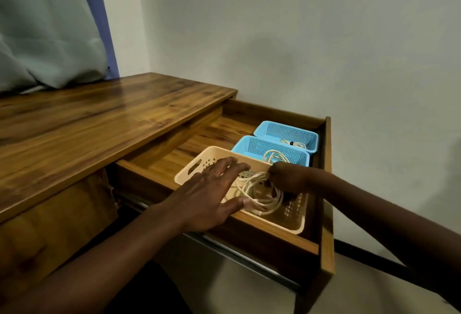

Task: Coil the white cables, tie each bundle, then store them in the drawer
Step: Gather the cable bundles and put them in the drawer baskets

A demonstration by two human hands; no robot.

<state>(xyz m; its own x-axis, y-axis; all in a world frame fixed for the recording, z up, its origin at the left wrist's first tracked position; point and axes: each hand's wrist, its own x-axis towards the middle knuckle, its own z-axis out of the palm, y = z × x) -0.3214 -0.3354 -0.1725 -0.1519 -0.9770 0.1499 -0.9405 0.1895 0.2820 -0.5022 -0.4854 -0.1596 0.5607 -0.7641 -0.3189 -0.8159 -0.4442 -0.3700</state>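
Your left hand [212, 196] flat, fingers [232, 164] spread wide above the cream basket [295, 223], your right hand [287, 179] beside them, fingers pinching the white cable coil [254, 181] inside that basket, in the open drawer [326, 189].

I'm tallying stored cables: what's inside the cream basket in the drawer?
One white cable coil lies in the cream basket, gripped by the right hand. The open left hand covers part of the basket floor, so anything under it is hidden.
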